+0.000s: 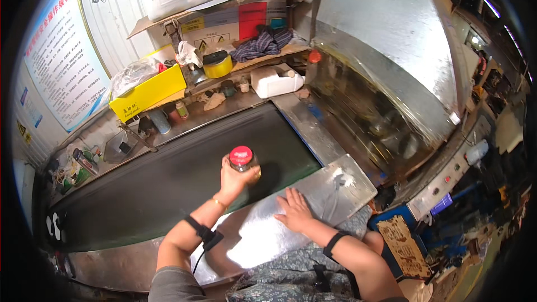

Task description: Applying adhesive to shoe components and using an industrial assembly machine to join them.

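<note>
Over the dark green conveyor belt (pixel 168 190), my left hand (pixel 238 176) is wrapped round a clear jar with a red lid (pixel 241 155). The lid faces up, and what the jar holds cannot be made out. My right hand (pixel 295 209) lies flat, fingers spread, on the shiny metal plate (pixel 347 187) along the near side of the belt. It holds nothing. Black straps circle both forearms, and a small dark device with a cable sits on the left one.
Beyond the belt, a ledge carries a white plastic jug (pixel 277 83), small bottles and a yellow box (pixel 148 92). A yellow tape roll (pixel 217 65) and dark cloth (pixel 263 45) lie on the shelf. A metal hood (pixel 386 28) covers the right side, above a control panel (pixel 444 182).
</note>
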The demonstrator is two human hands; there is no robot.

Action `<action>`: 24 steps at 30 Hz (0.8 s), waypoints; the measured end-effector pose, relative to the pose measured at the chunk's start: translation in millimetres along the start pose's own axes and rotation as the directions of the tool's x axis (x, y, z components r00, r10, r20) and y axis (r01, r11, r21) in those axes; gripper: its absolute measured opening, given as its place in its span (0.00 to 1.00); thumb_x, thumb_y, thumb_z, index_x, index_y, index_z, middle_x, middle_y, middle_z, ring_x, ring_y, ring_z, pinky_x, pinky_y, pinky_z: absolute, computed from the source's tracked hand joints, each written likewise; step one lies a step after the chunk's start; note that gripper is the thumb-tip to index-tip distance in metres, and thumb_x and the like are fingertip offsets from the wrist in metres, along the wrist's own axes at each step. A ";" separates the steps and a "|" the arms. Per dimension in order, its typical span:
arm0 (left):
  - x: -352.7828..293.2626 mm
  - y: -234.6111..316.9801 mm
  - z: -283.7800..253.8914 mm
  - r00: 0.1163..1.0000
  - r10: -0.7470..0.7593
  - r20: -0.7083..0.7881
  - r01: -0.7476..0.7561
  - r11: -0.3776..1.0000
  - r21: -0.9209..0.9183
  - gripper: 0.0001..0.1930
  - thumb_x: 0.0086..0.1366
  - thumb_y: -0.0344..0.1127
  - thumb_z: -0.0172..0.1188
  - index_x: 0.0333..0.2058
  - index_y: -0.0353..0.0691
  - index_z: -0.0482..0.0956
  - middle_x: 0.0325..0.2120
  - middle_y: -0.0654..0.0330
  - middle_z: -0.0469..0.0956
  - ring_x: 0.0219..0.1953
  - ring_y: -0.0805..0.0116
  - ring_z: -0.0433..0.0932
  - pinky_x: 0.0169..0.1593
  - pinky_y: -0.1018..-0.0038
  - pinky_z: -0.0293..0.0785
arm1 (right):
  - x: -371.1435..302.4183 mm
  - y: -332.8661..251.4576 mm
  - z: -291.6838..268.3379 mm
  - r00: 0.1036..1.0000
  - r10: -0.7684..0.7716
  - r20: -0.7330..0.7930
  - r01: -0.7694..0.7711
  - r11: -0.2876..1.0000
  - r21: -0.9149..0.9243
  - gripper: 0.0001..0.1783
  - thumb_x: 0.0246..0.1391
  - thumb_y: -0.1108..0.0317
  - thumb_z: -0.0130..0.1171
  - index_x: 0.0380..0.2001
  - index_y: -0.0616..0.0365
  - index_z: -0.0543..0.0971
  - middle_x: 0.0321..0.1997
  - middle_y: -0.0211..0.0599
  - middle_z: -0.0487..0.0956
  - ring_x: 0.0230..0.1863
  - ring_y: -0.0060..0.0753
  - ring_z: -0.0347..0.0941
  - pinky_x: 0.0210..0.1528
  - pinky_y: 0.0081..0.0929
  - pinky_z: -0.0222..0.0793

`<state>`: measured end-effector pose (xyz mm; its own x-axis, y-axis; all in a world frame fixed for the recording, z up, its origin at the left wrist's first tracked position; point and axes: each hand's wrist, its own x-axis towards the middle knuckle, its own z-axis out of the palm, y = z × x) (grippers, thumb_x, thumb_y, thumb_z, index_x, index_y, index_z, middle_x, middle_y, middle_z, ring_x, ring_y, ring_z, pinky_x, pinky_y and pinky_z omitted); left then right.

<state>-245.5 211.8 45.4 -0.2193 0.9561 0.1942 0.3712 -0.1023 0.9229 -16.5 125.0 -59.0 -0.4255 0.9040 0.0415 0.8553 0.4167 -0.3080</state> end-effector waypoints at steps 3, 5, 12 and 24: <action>85.2 -38.0 14.4 0.983 -0.065 -0.173 0.066 0.998 0.002 0.45 0.43 0.49 0.81 0.54 0.31 0.68 0.49 0.50 0.78 0.50 0.60 0.79 0.57 0.67 0.74 | 28.6 -8.6 16.6 0.996 -0.078 0.037 0.080 0.995 -0.061 0.42 0.63 0.38 0.50 0.72 0.52 0.60 0.78 0.54 0.46 0.79 0.60 0.36 0.78 0.55 0.30; 145.6 -68.7 24.7 0.956 -0.001 -0.295 0.007 1.000 0.019 0.46 0.41 0.49 0.82 0.53 0.28 0.68 0.48 0.46 0.76 0.52 0.56 0.77 0.58 0.65 0.72 | 34.3 -11.4 19.9 0.997 -0.079 0.007 0.079 0.989 -0.128 0.42 0.62 0.36 0.48 0.71 0.51 0.62 0.77 0.53 0.51 0.78 0.59 0.42 0.77 0.56 0.33; 318.6 -168.7 46.5 0.793 -0.054 -0.607 0.104 0.993 0.047 0.50 0.38 0.52 0.83 0.52 0.23 0.68 0.52 0.37 0.70 0.54 0.42 0.72 0.63 0.57 0.66 | 34.3 -6.3 17.7 0.993 -0.085 -0.083 0.086 0.996 0.010 0.39 0.59 0.37 0.54 0.65 0.51 0.71 0.72 0.53 0.62 0.73 0.59 0.56 0.73 0.58 0.49; 362.5 -187.7 42.1 0.798 -0.269 -0.539 0.314 0.950 -0.009 0.63 0.42 0.51 0.81 0.69 0.28 0.51 0.62 0.38 0.68 0.63 0.47 0.69 0.68 0.64 0.63 | 36.9 -6.7 19.6 0.998 -0.058 -0.025 0.058 0.998 0.002 0.38 0.60 0.36 0.51 0.65 0.50 0.71 0.73 0.51 0.61 0.74 0.57 0.53 0.74 0.57 0.47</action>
<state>-356.7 589.2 -71.4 -0.7610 0.6431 0.0861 0.2756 0.2002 0.9402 -43.8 153.7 -74.1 -0.4671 0.8803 0.0827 0.8284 0.4684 -0.3071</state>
